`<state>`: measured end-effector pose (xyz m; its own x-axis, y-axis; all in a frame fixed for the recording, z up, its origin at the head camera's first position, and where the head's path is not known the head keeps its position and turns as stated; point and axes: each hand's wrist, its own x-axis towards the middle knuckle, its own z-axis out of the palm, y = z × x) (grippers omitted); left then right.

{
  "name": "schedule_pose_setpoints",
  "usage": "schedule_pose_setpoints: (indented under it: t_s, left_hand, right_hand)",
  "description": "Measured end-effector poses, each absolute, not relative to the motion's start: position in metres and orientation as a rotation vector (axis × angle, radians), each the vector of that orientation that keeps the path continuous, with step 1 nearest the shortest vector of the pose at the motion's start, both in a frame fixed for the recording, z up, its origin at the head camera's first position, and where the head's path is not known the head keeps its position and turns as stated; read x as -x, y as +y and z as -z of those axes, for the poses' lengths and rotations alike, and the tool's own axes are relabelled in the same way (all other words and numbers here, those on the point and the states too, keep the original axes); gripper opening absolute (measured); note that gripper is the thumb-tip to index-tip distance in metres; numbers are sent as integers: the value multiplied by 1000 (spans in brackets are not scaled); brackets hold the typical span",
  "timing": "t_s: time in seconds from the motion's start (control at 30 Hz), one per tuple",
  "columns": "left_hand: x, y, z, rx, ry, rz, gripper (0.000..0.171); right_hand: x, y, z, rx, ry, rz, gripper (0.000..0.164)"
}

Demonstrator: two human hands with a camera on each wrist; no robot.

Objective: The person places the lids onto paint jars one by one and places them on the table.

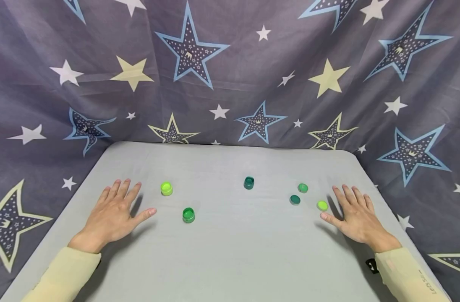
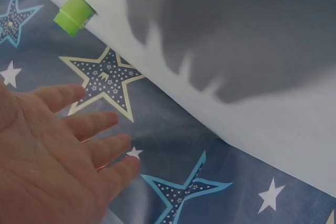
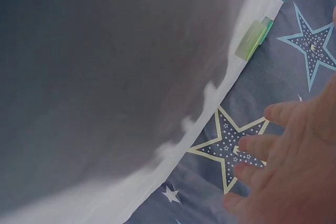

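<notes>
My left hand [image 1: 116,213] hovers palm down over the left of the table, fingers straight and spread. Nearest to it is a lime green pot [image 1: 166,188], also in the left wrist view as a pale green pot [image 2: 74,15]. A mid-green pot [image 1: 188,215] lies nearer the front, and a dark teal pot [image 1: 249,183] stands around the middle. On the right my right hand [image 1: 356,218] is spread and holds nothing. Just left of its thumb lies a lime round lid [image 1: 322,205], with a teal lid [image 1: 295,199] and a green lid [image 1: 303,188] beyond.
A grey-white table [image 1: 230,260] carries everything. Its back edge meets a dark star-patterned cloth [image 1: 230,92], which also hangs along both sides. Part of a black strap [image 1: 372,266] shows by the right cuff. Both hands cast shadows on the tabletop.
</notes>
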<state>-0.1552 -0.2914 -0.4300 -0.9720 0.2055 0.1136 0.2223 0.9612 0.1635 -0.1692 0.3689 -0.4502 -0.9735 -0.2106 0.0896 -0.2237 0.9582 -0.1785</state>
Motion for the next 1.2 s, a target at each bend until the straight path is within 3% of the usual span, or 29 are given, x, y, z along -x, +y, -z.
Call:
schedule_pose_setpoints:
  t_s: [1.2]
  left_hand:
    - [181, -265, 445, 384, -2954, 385, 102]
  right_hand:
    - [164, 356, 453, -379, -2931, -386, 102]
